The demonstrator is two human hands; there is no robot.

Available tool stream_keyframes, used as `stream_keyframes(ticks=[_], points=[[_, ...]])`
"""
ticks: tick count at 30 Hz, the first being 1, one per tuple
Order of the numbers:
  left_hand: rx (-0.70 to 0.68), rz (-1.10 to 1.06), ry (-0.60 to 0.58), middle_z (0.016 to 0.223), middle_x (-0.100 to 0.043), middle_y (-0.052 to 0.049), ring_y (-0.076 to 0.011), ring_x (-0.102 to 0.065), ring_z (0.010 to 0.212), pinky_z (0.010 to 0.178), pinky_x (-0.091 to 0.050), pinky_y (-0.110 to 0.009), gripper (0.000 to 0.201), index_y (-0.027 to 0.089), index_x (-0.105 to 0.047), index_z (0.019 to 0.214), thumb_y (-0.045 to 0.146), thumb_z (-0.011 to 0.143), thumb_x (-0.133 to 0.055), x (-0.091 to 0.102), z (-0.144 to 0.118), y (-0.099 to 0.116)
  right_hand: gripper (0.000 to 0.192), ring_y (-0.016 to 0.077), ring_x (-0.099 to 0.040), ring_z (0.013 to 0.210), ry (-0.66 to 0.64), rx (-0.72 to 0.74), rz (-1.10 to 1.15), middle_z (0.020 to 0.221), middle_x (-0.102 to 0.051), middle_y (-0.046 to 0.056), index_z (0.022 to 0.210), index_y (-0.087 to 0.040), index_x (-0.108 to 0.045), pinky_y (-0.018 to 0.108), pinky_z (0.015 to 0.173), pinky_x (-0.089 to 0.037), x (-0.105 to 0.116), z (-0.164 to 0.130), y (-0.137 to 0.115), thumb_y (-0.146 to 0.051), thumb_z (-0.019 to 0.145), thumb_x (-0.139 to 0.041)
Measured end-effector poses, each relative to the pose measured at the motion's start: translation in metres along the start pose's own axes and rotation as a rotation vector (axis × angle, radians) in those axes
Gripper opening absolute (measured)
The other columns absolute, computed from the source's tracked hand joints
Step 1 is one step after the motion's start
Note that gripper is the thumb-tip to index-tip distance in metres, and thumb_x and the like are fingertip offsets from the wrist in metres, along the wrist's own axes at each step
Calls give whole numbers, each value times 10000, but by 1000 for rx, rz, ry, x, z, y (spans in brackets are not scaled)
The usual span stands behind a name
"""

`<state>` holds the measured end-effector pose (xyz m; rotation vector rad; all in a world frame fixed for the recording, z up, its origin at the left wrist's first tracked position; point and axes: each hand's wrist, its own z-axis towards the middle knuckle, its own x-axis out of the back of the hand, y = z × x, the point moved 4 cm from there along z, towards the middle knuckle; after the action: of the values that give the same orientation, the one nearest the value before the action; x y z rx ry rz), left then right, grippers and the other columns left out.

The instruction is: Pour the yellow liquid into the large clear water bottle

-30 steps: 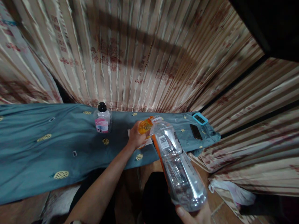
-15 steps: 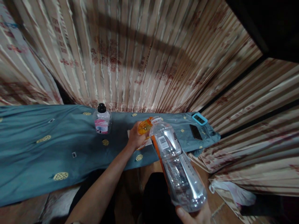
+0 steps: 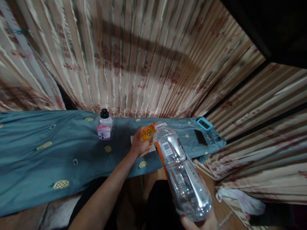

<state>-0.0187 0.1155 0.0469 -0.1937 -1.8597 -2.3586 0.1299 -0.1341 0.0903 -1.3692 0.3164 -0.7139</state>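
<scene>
Large clear bottle held tilted, base low toward the person, neck up and forward over the near edge of the table. Right hand cups the base from below at the bottom of the frame; only a thumb tip and part of the palm show, fingers wrapped on the underside out of view, so the hold reads as closed on the bottle but how firm it is I cannot tell. Left hand is curled around a small orange piece at the bottle's mouth, fingers pressed together on it; whether this is a funnel, a cup or a second small bottle is unclear. The bottle looks nearly empty: thin, ribbed plastic with an orange-edged label and barcode. Judgement: light, springy, easy to dent under a hard squeeze, fairly slick on the smooth label, better purchase on the ribs. Held at the base alone, the long body has leverage and the neck will wander; a hold at the waist or shoulder would steady it. Also on the blue cloth: a small bottle with black cap, upright, well apart to the left; a phone and a blue-framed device at the right end. Striped curtain behind.
</scene>
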Motion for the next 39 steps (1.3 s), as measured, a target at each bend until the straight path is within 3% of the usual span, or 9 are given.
stream_keyframes(ticks=[10,20,39], points=[[4,-8,7,918,-745,-20,-208,-708,841,790,-569,-351,354,201,-631,968,278,669,-804,1,0,2,975,325,-729,1135,-42,103,-56,1349,-688,158,1534,-143,-376,366,908,-614,2,0,2,-695,807,-719],[12,11,5,925,-743,-26,-217,-715,850,794,-572,-356,345,194,-638,955,281,669,-810,1,0,5,1079,336,-712,1171,-40,54,-52,1358,-672,210,1513,-48,-353,373,952,-598,4,2,3,-719,763,-741],[-32,-52,16,897,-735,-6,-196,-702,818,775,-575,-335,352,210,-627,958,303,670,-806,0,0,0,1044,348,-704,1185,-57,91,-66,1372,-658,225,1534,-52,-328,389,948,-602,0,1,-3,-707,813,-702]])
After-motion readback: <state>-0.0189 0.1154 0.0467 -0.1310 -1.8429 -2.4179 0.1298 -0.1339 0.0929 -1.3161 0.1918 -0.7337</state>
